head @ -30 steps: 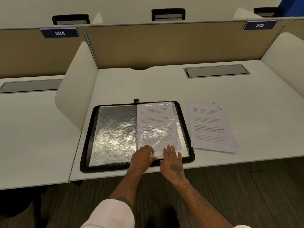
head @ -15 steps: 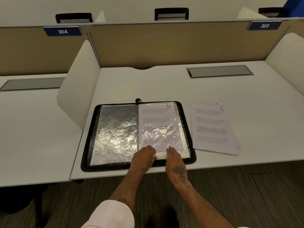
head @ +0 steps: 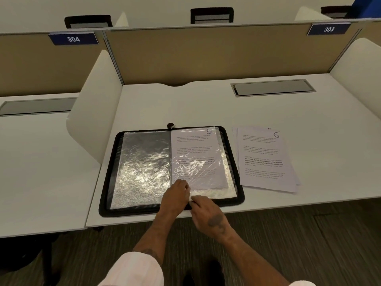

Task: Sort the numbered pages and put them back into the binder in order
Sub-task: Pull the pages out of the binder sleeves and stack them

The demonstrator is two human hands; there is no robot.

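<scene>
Fingertips (head: 195,200) of the right hand (head: 208,213) pinch the plastic sleeve (head: 216,191) at its bottom edge, left hand (head: 176,196) curled onto it too. Page 5 (head: 195,153) is inside, binder (head: 107,182) open at the desk (head: 206,104) front edge, loose stack (head: 266,159) topped by 6 just right.

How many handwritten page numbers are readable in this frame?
2: a 5 on the page in the binder's right sleeve, and a 6 atop the loose stack right of it. Lower sheets hide theirs.
</scene>
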